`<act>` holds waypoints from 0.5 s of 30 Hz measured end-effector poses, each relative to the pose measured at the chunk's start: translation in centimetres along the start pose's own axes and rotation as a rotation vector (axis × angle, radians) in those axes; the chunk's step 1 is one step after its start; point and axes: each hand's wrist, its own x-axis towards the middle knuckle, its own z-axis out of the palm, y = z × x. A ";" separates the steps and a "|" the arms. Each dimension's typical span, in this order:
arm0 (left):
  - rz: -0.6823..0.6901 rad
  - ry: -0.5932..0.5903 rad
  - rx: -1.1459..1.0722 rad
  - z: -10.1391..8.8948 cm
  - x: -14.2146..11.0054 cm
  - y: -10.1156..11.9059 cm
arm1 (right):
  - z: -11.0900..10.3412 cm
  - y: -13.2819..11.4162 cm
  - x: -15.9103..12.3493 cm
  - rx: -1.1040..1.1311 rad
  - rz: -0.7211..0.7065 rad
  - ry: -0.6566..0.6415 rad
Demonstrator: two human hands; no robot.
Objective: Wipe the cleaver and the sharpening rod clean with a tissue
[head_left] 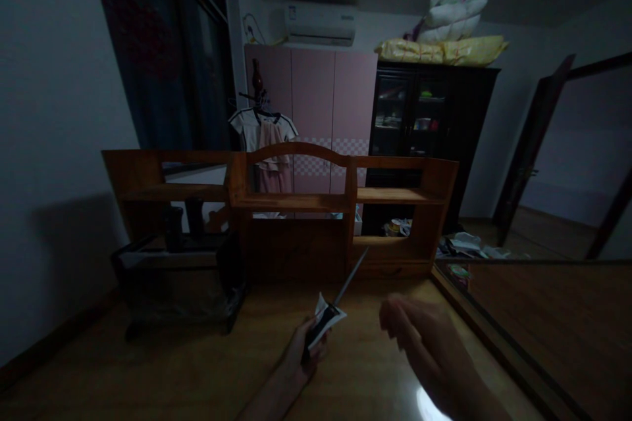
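Note:
My left hand (309,348) is closed round the black handle of a knife (351,276). Its long, thin grey blade points up and away to the right. A piece of white paper or tissue (336,321) is wrapped about the handle, between it and my fingers. To the right, my right hand (427,335) hangs apart from the knife, slightly blurred. Its fingers are bent and pressed together, and no object shows in them. Both hands are above a yellowish wooden surface (266,355).
A wooden shelf unit (296,202) stands across the far side. At left is a dark-framed box-like stand (172,283) with black upright pieces. A raised edge (494,342) runs along the right. Farther back are pink wardrobes (311,92), a black cabinet (444,118) and a doorway.

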 end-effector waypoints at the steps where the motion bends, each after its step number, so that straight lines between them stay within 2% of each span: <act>1: -0.008 0.004 -0.010 0.1 -0.1 0.1 | 1.9 1.5 0.8 -0.041 0.040 0.031; 4: -0.041 0.004 -0.030 0.5 -0.3 0.4 | 6.6 6.9 1.6 -0.051 0.156 0.056; 7: -0.071 0.026 -0.020 0.5 -0.3 0.3 | 9.2 10.4 0.6 0.124 0.270 -0.020; 10: -0.090 0.033 0.044 0.3 -0.3 -0.2 | 10.1 10.7 -0.6 0.264 0.340 0.001; 13: -0.085 0.115 0.180 0.4 -0.7 -0.8 | 10.5 10.2 -1.2 0.522 0.429 0.079; 15: -0.059 0.168 0.277 0.6 -1.2 -0.9 | 10.7 10.5 -1.2 0.617 0.464 0.102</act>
